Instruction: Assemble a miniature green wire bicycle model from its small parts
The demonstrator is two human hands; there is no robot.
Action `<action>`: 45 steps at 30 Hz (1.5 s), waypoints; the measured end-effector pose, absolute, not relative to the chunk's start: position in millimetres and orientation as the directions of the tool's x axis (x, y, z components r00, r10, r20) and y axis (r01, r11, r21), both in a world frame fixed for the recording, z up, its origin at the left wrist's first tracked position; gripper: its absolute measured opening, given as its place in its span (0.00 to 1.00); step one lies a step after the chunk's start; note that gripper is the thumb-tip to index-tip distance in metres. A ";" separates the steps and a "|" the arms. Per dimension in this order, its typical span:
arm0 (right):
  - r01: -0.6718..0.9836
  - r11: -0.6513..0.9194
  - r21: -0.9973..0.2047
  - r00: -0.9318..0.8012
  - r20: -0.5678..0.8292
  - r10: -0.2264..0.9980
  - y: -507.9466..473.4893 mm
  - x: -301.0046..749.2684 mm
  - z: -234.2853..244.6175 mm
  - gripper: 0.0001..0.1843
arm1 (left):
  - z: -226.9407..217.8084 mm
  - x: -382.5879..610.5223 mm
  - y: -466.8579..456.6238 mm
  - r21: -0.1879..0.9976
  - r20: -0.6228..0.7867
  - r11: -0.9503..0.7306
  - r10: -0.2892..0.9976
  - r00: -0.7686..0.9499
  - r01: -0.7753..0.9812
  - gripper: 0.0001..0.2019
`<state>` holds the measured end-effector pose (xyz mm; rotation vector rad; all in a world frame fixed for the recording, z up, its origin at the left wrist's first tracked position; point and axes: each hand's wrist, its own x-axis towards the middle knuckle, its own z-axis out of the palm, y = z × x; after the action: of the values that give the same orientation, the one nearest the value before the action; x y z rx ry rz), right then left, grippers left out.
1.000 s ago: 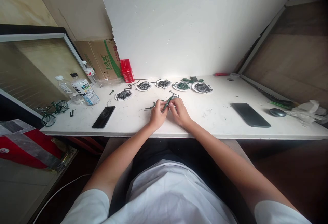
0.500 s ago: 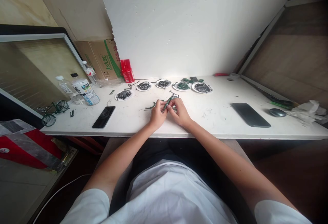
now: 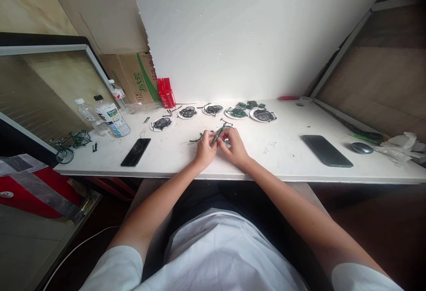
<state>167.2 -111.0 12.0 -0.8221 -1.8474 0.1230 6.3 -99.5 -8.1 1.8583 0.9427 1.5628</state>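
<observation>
Between my two hands is a small dark-green model bicycle part [image 3: 218,134] with handlebars at its far end, held just above the table's middle. My left hand [image 3: 205,148] pinches it from the left, thumb and fingers closed. My right hand [image 3: 232,145] grips it from the right, also with closed fingers. The fingers hide much of the piece. Just left of my left fingertips, another thin green part [image 3: 196,139] lies on the white table [image 3: 273,158]. Several white plates of model parts stand beyond my hands, among them one with green frames [image 3: 237,112] and one with dark wheels [image 3: 262,115].
A small model bicycle [image 3: 73,142] stands at the far left near bottles [image 3: 113,118]. A phone [image 3: 136,152] lies left of my hands. To the right are a dark flat slab [image 3: 326,150] and a mouse [image 3: 362,147]. A red box [image 3: 166,92] stands at the back.
Both hands stay in nearly the same place, still on the green part, which has shifted slightly between the fingers. The whole view has moved a little.
</observation>
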 end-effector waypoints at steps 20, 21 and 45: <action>0.535 0.748 -0.393 -0.193 0.805 0.561 -104.6 169.5 5.5 0.07 | -8.9 4.1 -94.9 0.771 0.602 -0.610 0.792 0.105 0.182 0.13; 0.538 0.745 -0.395 -0.188 0.805 0.563 -104.6 169.6 5.2 0.07 | -8.3 4.0 -95.2 0.763 0.608 -0.616 0.787 0.106 0.198 0.12; 0.674 0.691 -0.262 -0.224 0.819 0.528 -108.6 167.2 9.0 0.08 | -10.0 4.7 -94.7 0.751 0.601 -0.595 0.796 0.077 0.285 0.08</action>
<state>167.2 -108.6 9.0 -0.9376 -1.8928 -0.1804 4.7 -94.7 -10.0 1.9192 1.0663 1.5368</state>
